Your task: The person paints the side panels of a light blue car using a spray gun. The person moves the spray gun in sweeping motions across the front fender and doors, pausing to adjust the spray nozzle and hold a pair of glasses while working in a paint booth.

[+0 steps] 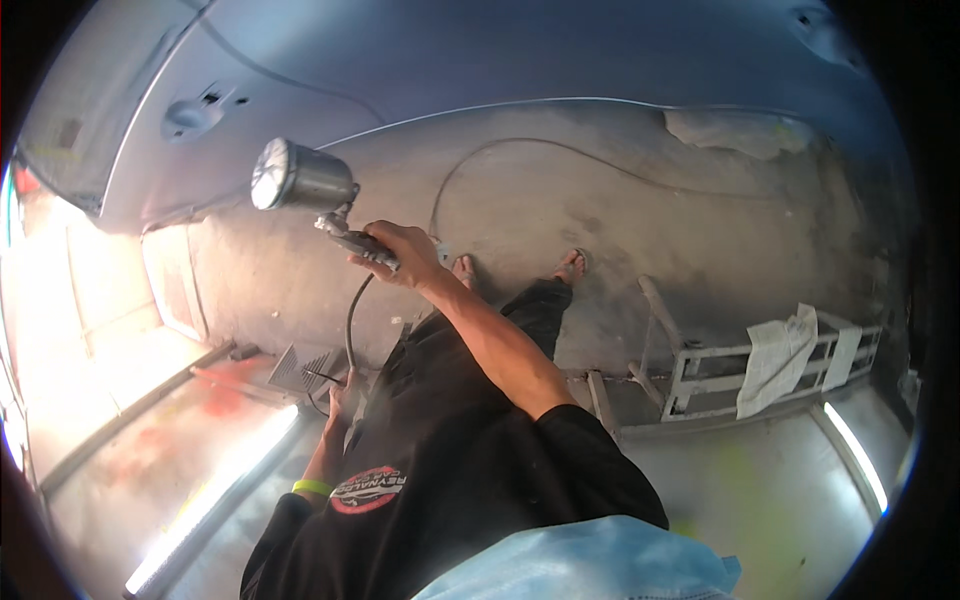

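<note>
- The coating work looks to be under way: a spray gun (362, 246) with a grey cup (316, 180) is in hand, its hose connected, close to the car body's side (520, 60).
- The car's side shows a smooth blue-grey finish, running past the recessed door handle area (192, 118). Whether that is a fresh coat or an undercoat, I cannot tell.
- No bare patch stands out on the panels in view, so how much is left cannot be judged; nor does any clear fan of paint show at the nozzle.
- The right hand (405, 255) wraps the gun's handle, fingers curled around it and pressed closed. Whether a finger squeezes the trigger is not visible.
- The gun reaches forward and leftward from those fingers, with its cup beyond them, tilted and overlapping the panel's lower edge in view.
- The left hand (347, 398), low at the person's side, seems to close around the air hose (352, 315) leading from the handle; its fingertips are too small to make out.
</note>
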Available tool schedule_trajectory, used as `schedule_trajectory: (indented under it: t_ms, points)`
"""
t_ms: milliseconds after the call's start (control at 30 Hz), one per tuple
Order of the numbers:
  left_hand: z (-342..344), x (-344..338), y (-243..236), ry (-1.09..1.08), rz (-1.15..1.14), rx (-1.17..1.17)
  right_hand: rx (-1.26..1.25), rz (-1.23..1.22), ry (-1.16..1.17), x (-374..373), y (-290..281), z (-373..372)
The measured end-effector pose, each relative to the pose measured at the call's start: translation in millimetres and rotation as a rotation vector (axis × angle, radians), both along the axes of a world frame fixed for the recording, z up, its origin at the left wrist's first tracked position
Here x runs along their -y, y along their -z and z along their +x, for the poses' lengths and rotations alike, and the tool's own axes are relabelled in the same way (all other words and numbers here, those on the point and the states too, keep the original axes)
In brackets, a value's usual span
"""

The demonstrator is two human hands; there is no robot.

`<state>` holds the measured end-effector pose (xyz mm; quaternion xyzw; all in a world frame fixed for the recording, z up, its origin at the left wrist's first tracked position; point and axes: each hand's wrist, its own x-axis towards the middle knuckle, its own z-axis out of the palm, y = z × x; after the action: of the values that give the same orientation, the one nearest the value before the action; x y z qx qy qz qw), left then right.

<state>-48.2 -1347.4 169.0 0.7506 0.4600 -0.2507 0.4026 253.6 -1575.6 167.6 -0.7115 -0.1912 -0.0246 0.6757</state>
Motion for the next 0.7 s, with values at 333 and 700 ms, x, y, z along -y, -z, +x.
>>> schedule_trajectory:
  t_ms: [333, 700]
  points:
    - [93, 91, 25, 0.532, -0.014, 0.089, -0.357, 0.396, 0.708, 340, 21, 18]
    - [189, 228, -3, 0.878, -0.183, 0.148, -0.250, 0.296, 1.254, 702, -48, 20]
